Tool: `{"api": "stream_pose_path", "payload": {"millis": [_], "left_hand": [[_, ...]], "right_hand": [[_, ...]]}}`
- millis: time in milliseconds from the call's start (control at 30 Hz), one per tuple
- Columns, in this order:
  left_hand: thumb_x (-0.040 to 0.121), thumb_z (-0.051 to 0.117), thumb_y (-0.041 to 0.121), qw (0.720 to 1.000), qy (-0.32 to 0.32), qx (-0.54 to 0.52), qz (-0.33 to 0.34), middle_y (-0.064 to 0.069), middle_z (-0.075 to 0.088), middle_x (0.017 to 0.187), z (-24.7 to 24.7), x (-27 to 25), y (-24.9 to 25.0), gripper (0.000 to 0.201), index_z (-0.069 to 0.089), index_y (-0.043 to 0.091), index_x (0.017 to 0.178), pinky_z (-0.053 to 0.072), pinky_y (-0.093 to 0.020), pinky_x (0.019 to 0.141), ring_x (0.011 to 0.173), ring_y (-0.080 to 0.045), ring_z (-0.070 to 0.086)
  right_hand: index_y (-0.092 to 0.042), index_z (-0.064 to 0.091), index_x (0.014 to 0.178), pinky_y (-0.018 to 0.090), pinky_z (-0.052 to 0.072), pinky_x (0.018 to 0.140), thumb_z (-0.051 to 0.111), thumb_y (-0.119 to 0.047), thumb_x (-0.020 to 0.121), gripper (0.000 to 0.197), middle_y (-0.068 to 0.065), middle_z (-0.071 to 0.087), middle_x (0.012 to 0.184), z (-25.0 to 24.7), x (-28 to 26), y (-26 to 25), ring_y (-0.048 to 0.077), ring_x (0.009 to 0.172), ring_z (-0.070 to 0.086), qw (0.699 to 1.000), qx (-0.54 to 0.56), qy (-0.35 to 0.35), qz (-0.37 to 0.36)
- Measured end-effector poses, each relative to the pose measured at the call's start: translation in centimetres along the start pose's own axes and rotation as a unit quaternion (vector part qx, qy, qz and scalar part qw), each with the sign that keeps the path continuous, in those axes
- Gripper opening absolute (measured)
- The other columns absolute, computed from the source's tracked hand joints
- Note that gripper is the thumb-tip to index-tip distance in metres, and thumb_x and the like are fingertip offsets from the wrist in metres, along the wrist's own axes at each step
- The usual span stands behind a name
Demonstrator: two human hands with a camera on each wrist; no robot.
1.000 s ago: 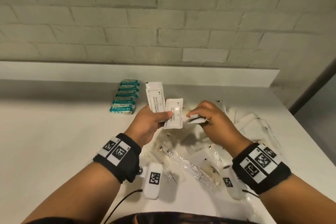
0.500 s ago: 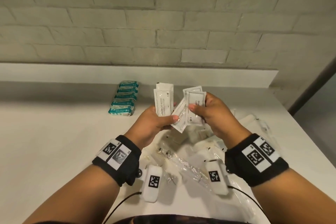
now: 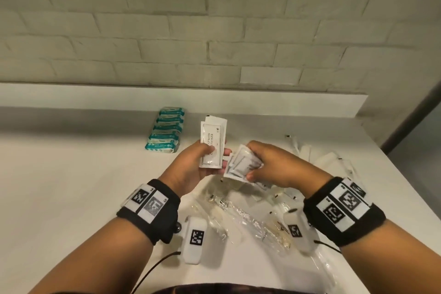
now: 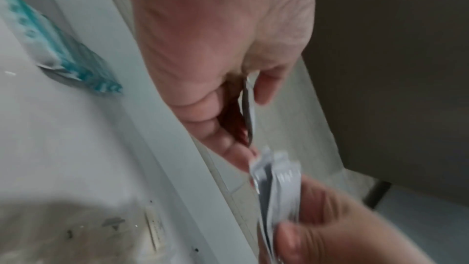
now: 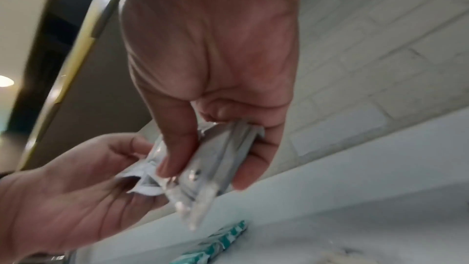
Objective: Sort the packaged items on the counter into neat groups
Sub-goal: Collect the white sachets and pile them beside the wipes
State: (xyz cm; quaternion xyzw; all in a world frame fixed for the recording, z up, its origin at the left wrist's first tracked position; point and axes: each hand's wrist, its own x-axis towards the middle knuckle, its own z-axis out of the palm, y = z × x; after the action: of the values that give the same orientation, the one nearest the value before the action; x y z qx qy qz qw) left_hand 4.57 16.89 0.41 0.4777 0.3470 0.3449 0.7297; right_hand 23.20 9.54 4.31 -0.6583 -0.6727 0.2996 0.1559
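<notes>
Mid-sort, gathering white sachets: left hand (image 3: 191,167) pinching upright shampoo-conditioner sachets (image 3: 213,143), right hand (image 3: 274,164) with fingers curled round a fanned bunch of smaller sachets (image 3: 243,166), both above the tabletop (image 3: 71,186). Next, probably squaring these and laying them at 3 o'clock of the teal packet row (image 3: 165,131). Printed labels legible only from head view; sachet edges between fingertips only from wrist views.

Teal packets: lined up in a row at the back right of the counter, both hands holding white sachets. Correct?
Not quite. The teal packets sit in a row at the back left of the counter, not the right; the head view shows it. The rest stands: the left hand and right hand each hold white sachets.
</notes>
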Motion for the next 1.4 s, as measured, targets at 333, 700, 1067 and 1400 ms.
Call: {"api": "stream_pose_path", "payload": {"millis": [333,700,1067,1400], "left_hand": [[0.080,0.071,0.004,0.964,0.007,0.267,0.012,-0.009,0.067,0.074,0.4,-0.2,-0.3,0.011,0.065,0.010,0.086,0.052,-0.023,0.051,0.060,-0.019,0.062],[0.086,0.065,0.006,0.987,-0.028,0.159,0.015,-0.003,0.073,0.080,-0.1,-0.6,0.2,0.018,0.062,0.017,0.100,0.053,-0.021,0.050,0.059,-0.014,0.067],[0.092,0.056,0.001,0.824,0.057,0.499,0.263,0.005,0.056,0.126,-1.9,0.9,-0.6,0.051,0.056,0.041,0.124,0.030,-0.012,0.102,0.118,-0.012,0.049],[0.073,0.068,-0.010,0.654,0.050,0.579,0.484,-0.007,0.044,0.146,0.4,0.9,0.1,0.041,0.072,0.024,0.096,0.047,-0.051,0.093,0.121,-0.034,0.047]], "right_hand": [[-0.022,0.060,0.097,0.032,0.039,0.090,0.071,-0.032,0.079,0.023,-0.004,0.052,0.118,-0.7,0.4,-2.1,0.017,0.109,0.044,0.922,-0.290,0.089,-0.240],[-0.025,0.056,0.103,0.024,0.043,0.092,0.072,-0.020,0.081,0.028,-0.010,0.044,0.123,1.2,0.9,0.0,0.010,0.108,0.047,0.993,-0.051,0.033,-0.098],[-0.017,0.062,0.108,0.030,0.056,0.074,0.063,-0.012,0.089,0.020,-0.006,0.069,0.090,-1.4,-1.0,1.9,0.014,0.083,0.066,0.944,0.276,0.181,0.009],[-0.008,0.064,0.101,0.021,0.043,0.062,0.063,-0.006,0.088,0.013,-0.002,0.069,0.076,-2.2,0.1,0.1,0.013,0.066,0.059,0.951,0.305,-0.027,-0.050]]}}
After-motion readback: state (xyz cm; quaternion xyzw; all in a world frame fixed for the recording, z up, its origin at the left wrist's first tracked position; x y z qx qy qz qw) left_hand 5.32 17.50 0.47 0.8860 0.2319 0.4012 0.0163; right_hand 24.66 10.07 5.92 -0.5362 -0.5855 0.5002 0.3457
